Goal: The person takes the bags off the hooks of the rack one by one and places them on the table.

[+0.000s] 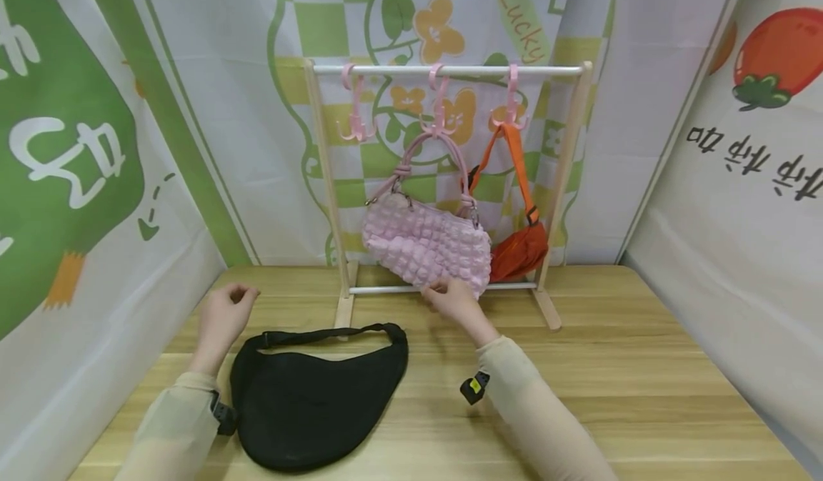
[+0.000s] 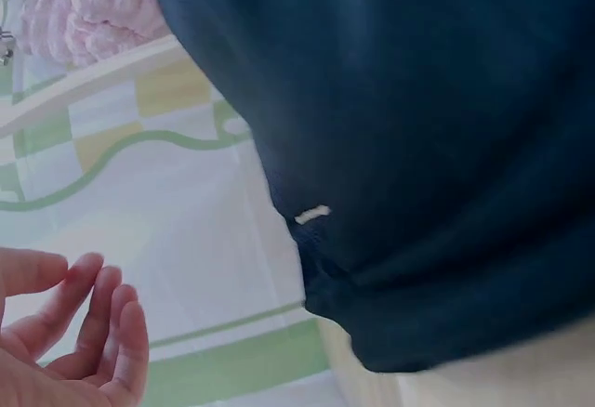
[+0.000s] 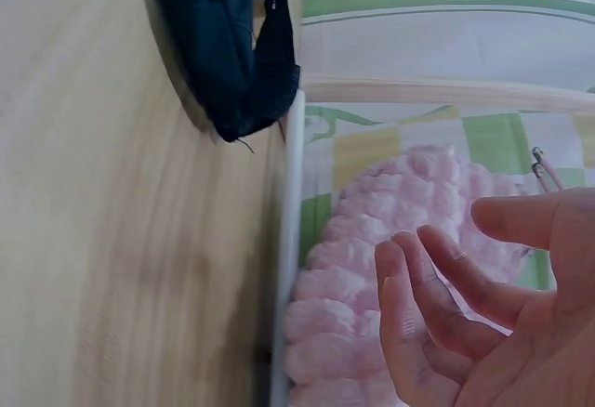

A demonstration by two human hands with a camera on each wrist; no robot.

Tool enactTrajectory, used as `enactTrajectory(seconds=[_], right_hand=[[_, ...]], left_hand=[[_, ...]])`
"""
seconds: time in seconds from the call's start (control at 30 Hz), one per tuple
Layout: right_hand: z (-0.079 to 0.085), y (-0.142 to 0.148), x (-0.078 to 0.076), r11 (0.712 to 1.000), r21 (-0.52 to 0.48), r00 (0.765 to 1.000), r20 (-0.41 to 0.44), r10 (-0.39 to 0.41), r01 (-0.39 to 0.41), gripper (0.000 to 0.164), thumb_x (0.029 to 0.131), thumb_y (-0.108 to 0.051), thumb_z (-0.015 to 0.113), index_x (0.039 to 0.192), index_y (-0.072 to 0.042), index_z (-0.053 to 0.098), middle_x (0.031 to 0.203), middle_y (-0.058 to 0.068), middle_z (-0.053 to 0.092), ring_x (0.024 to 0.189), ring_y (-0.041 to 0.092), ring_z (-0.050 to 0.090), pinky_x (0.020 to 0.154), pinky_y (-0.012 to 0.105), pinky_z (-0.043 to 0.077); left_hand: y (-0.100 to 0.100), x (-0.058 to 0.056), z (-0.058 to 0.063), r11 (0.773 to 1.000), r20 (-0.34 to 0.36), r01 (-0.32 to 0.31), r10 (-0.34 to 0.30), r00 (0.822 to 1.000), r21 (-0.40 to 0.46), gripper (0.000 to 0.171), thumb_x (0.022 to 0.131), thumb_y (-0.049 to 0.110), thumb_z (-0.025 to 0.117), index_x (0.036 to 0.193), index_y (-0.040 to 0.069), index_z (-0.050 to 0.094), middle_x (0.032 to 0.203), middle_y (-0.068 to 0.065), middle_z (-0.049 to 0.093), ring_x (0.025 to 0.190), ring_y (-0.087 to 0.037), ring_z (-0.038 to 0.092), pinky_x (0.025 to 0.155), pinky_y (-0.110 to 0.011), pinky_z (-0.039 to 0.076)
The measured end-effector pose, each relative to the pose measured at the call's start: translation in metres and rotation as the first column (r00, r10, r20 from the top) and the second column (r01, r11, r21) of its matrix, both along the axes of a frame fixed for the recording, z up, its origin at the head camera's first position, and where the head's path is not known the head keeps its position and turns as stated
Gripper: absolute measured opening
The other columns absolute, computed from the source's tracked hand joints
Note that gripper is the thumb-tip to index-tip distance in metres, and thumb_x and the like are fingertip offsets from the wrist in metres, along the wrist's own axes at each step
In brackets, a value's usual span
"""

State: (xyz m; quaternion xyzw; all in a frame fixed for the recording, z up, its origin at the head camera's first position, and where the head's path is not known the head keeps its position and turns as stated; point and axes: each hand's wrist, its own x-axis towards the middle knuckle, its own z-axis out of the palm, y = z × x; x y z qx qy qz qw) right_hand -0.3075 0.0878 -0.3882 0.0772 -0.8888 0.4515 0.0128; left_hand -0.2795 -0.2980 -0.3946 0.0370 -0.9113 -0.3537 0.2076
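Observation:
A black shoulder bag [image 1: 308, 402] lies on the wooden table, its strap [image 1: 302, 337] towards the rack. My left hand [image 1: 225, 316] hovers just beyond the bag's left side, holding nothing. Its fingers are loosely bent in the left wrist view, with the dark fabric [image 2: 400, 128] to their right. In front of the lower part of a puffy pink handbag [image 1: 424, 241] is my right hand [image 1: 455, 304]. The right wrist view shows its thumb [image 3: 511, 219] apart from the bent fingers and nothing between them. The pink handbag hangs by its handle from the middle pink hook [image 1: 440, 109].
A rack with wooden posts [image 1: 566, 181] and a white top bar [image 1: 398, 71] stands at the back. An orange bag [image 1: 521, 252] hangs from its right hook [image 1: 512, 102]; the left hook [image 1: 356, 113] bears no bag. Printed cloth walls [image 1: 707, 202] enclose the table [image 1: 643, 395].

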Motion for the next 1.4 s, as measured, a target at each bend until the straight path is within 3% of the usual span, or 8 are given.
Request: enactTrajectory(seconds=[0.1, 0.17, 0.37, 0.67, 1.0, 1.23, 1.4], right_hand=[[0.005, 0.003, 0.001, 0.999, 0.036, 0.998, -0.056, -0.016, 0.018, 0.021, 0.091, -0.023, 0.062, 0.096, -0.005, 0.07, 0.083, 0.012, 0.07, 0.069, 0.013, 0.061, 0.062, 0.024, 0.048], [0.01, 0.004, 0.001, 0.999, 0.045, 0.996, -0.086, -0.02, 0.024, 0.021, 0.09, -0.023, 0.062, 0.098, -0.004, 0.07, 0.081, 0.012, 0.071, 0.069, 0.015, 0.062, 0.062, 0.024, 0.048], [0.025, 0.009, 0.0, 0.999, 0.011, 0.996, -0.078, -0.043, 0.044, 0.026, 0.091, -0.022, 0.061, 0.107, -0.003, 0.069, 0.092, 0.016, 0.071, 0.072, 0.02, 0.067, 0.059, 0.024, 0.051], [0.047, 0.019, 0.001, 0.994, 0.081, 0.988, -0.136, -0.067, 0.079, 0.028, 0.093, -0.029, 0.059, 0.109, -0.009, 0.069, 0.095, 0.011, 0.072, 0.082, 0.02, 0.067, 0.07, 0.033, 0.054], [0.073, 0.032, 0.002, 0.985, 0.11, 0.967, -0.233, -0.107, 0.135, 0.029, 0.092, -0.034, 0.059, 0.108, -0.013, 0.07, 0.105, 0.007, 0.071, 0.093, 0.023, 0.067, 0.078, 0.041, 0.055], [0.084, 0.038, 0.001, 0.982, 0.093, 0.95, -0.284, -0.129, 0.161, 0.027, 0.091, -0.034, 0.059, 0.107, -0.014, 0.069, 0.101, 0.006, 0.071, 0.088, 0.021, 0.068, 0.072, 0.039, 0.055], [0.091, 0.041, 0.0, 0.981, 0.071, 0.942, -0.3, -0.149, 0.178, 0.026, 0.091, -0.036, 0.059, 0.107, -0.017, 0.068, 0.103, 0.004, 0.07, 0.091, 0.021, 0.068, 0.068, 0.038, 0.055]], left_hand=[[0.006, -0.002, 0.006, 1.0, -0.052, -0.01, 0.011, 0.999, 0.013, 0.037, 0.097, 0.03, 0.047, 0.104, -0.002, 0.066, 0.094, -0.019, 0.065, 0.079, -0.025, 0.056, 0.065, -0.031, 0.041], [0.01, -0.004, 0.009, 1.0, -0.081, -0.016, 0.018, 0.997, 0.021, 0.037, 0.098, 0.03, 0.047, 0.104, -0.002, 0.065, 0.096, -0.021, 0.064, 0.083, -0.029, 0.057, 0.068, -0.033, 0.042], [0.022, -0.01, 0.018, 0.999, -0.135, -0.024, 0.03, 0.99, 0.039, 0.039, 0.098, 0.031, 0.046, 0.109, -0.001, 0.065, 0.104, -0.021, 0.062, 0.094, -0.034, 0.058, 0.076, -0.042, 0.044], [0.033, -0.016, 0.028, 0.993, -0.194, -0.036, 0.057, 0.979, 0.11, 0.047, 0.098, 0.039, 0.045, 0.118, -0.001, 0.062, 0.11, -0.022, 0.059, 0.104, -0.038, 0.055, 0.087, -0.05, 0.043], [0.048, -0.029, 0.041, 0.997, -0.285, 0.017, 0.006, 0.959, 0.078, 0.042, 0.097, 0.033, 0.05, 0.115, -0.003, 0.064, 0.111, -0.025, 0.06, 0.102, -0.04, 0.052, 0.09, -0.052, 0.037], [0.061, -0.036, 0.055, 0.994, -0.312, 0.066, -0.034, 0.949, 0.09, 0.038, 0.096, 0.03, 0.052, 0.117, 0.0, 0.063, 0.123, -0.022, 0.059, 0.119, -0.041, 0.048, 0.104, -0.056, 0.03], [0.069, -0.041, 0.064, 0.991, -0.334, 0.087, -0.049, 0.941, 0.099, 0.037, 0.095, 0.028, 0.054, 0.119, 0.0, 0.062, 0.129, -0.02, 0.057, 0.124, -0.039, 0.047, 0.108, -0.056, 0.028]])
